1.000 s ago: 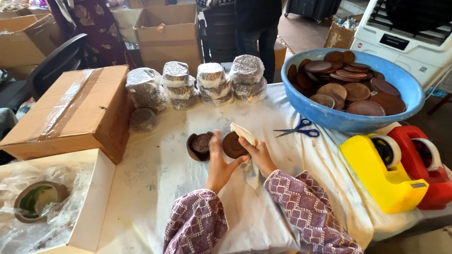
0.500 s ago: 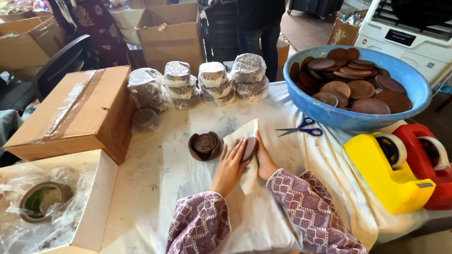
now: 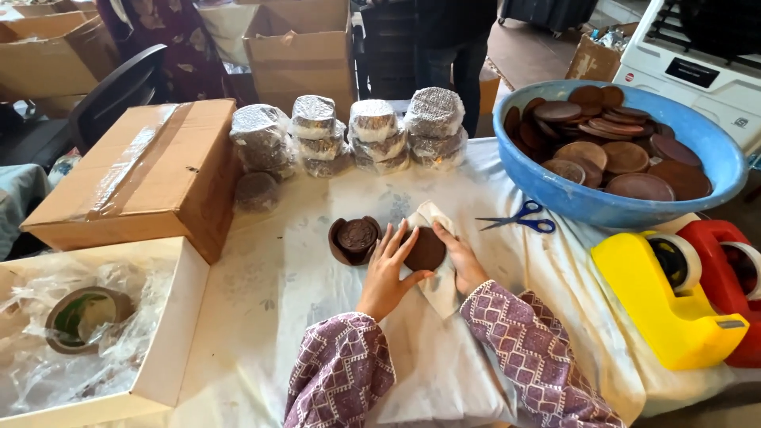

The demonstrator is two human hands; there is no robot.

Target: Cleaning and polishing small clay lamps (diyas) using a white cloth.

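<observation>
Both hands meet palm-down at the middle of the view, forearms converging from below.

The left hand (image 3: 386, 273) lies flat with its fingers (image 3: 394, 238) spread and pointing up and to the right, thumb stretched out towards the other hand. The right hand (image 3: 462, 260) sits just beside it, angled up and to the left, fingers held closer together and gently curved. Both forearms wear purple patterned sleeves down to the wrists and slope inward, so the fingertips nearly meet.
</observation>
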